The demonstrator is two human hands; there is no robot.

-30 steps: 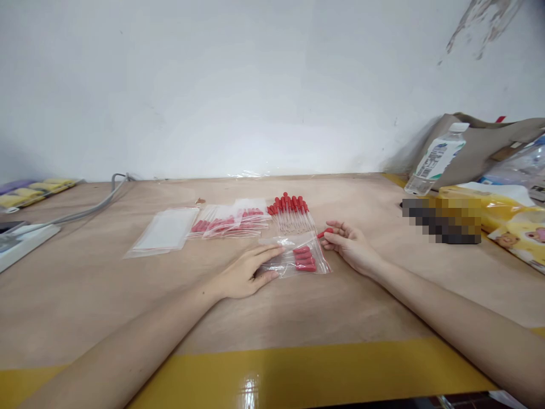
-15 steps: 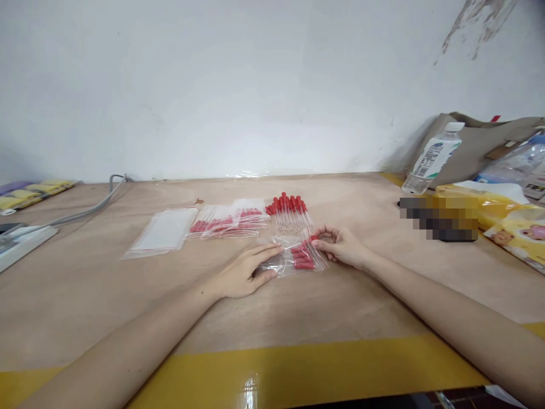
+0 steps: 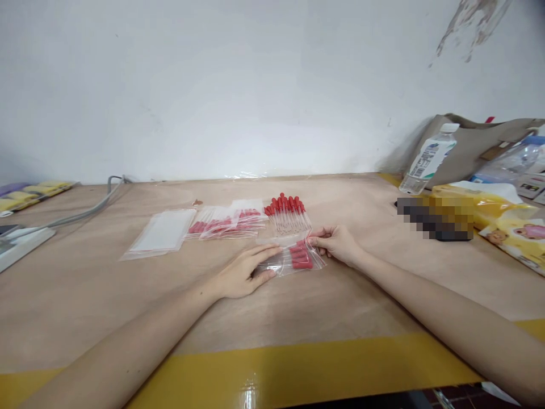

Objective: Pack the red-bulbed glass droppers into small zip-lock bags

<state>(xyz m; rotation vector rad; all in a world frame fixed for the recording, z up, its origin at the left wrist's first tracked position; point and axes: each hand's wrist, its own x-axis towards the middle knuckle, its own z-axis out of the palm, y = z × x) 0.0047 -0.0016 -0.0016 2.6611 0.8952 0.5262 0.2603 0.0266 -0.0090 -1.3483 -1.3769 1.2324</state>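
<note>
A clear zip bag (image 3: 279,264) lies flat on the table, with several red-bulbed droppers (image 3: 302,263) inside it, bulbs toward the bag's right end. My left hand (image 3: 244,271) rests on the bag's left part, fingers stretched out and holding it down. At the upper right corner, by the bag's mouth, my right hand (image 3: 334,245) has thumb and fingers pinched at the bag's edge. The fingertips partly hide what lies between them. Just behind the bag, loose droppers (image 3: 289,210) lie side by side in a bunch, red bulbs pointing away from me.
Filled bags (image 3: 225,221) overlap left of the loose droppers, with a stack of flat bags (image 3: 164,232) farther left. A grey cable (image 3: 91,211) runs along the left side. On the right are a plastic bottle (image 3: 430,159), a grey bag (image 3: 472,145) and yellow packages (image 3: 481,199).
My right hand has moved slightly left, and the uppermost dropper's red bulb has slid left with it, farther into the bag. My left hand stays in place.
</note>
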